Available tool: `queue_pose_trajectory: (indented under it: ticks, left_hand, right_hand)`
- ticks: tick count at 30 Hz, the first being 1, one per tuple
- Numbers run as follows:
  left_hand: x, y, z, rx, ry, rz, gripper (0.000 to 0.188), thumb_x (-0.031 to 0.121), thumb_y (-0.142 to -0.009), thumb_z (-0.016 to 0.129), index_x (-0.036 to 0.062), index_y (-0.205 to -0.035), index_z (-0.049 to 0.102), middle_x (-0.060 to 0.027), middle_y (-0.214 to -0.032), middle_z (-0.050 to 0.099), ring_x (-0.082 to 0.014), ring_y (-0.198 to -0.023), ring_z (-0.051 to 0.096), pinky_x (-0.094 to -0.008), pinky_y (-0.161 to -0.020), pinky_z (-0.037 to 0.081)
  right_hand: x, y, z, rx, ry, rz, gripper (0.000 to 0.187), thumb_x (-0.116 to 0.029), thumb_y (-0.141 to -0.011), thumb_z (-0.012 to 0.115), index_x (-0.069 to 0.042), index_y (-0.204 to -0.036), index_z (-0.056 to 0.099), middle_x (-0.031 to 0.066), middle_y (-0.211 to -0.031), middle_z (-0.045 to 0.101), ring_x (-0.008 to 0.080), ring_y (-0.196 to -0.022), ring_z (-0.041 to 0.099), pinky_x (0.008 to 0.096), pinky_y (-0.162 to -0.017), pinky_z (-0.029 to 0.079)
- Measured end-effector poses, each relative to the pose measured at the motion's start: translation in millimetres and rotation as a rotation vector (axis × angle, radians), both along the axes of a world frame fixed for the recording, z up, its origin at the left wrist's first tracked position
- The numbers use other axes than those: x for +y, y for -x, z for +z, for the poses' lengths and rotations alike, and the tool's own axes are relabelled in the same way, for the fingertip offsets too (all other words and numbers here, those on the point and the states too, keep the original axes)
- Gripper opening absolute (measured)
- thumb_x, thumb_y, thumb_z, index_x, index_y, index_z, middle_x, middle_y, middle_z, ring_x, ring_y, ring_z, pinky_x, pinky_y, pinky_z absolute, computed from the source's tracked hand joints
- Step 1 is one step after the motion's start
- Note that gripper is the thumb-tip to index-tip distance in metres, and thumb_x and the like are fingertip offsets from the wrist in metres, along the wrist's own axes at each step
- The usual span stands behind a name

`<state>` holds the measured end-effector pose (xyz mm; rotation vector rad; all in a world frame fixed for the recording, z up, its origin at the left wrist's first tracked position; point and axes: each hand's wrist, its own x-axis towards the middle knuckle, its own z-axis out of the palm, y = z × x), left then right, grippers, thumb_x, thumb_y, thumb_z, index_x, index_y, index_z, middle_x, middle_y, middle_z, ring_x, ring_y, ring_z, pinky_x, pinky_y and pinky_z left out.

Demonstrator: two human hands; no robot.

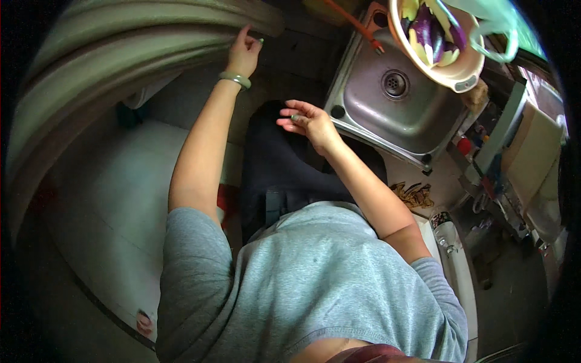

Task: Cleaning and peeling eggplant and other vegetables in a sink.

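Note:
My left hand, with a pale green bangle at its wrist, is raised beside the lower edge of a pale green curtain. Its fingers are apart, and the fingertips overlap the cloth; whether they touch it I cannot tell. Over my dark trousers hovers my right hand, fingers loosely stretched and nothing in them. The nearest thing to it is the left edge of a steel sink. A cream plastic basin at the sink's far right corner holds purple and pale eggplant pieces.
An orange hose hangs over the sink's far left corner. Right of the sink stand a cutting board and assorted kitchen items. A clear bottle or jar lies by my right elbow. A translucent green plastic bag hangs beside the basin.

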<state>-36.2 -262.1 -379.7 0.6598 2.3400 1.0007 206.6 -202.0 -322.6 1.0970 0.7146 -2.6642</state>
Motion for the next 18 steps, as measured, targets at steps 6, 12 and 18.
queue_pose_trajectory:
  ticks: [6, 12, 18]
  left_hand:
    - [6, 88, -59, -0.227, -0.138, 0.137, 0.091, 0.003, -0.081, 0.055, 0.011, -0.143, -0.012, -0.011, -0.105, 0.058, -0.0207, -0.081, 0.061, -0.0296, -0.073, 0.049]
    - [-52, 167, -60, -0.186, -0.388, 0.435, 0.093, 0.011, -0.082, 0.06, 0.0089, -0.142, -0.01, -0.0178, -0.124, 0.047, -0.0242, -0.09, 0.063, -0.0309, -0.074, 0.049]
    - [-128, 215, -90, -0.257, -0.759, 0.579, 0.043, 0.01, -0.09, 0.046, 0.0053, -0.13, 0.034, -0.0204, -0.117, 0.055, -0.039, -0.104, 0.057, -0.0394, -0.077, 0.052]
  right_hand:
    - [-70, 57, -162, -0.245, 0.019, -0.175, 0.021, -0.008, -0.092, 0.046, 0.002, -0.108, 0.054, 0.0116, -0.092, 0.06, 0.0168, -0.07, 0.061, 0.0274, -0.064, 0.051]
    - [-88, 104, -369, -0.699, -0.776, 0.539, 0.019, -0.015, -0.085, 0.056, -0.002, -0.097, 0.062, 0.0092, -0.09, 0.063, 0.0237, -0.078, 0.061, 0.0376, -0.071, 0.05]
    - [-47, 134, -515, -0.724, -1.189, 0.475, 0.024, -0.017, -0.086, 0.055, -0.002, -0.103, 0.059, 0.0119, -0.101, 0.06, 0.027, -0.088, 0.059, 0.0405, -0.076, 0.048]
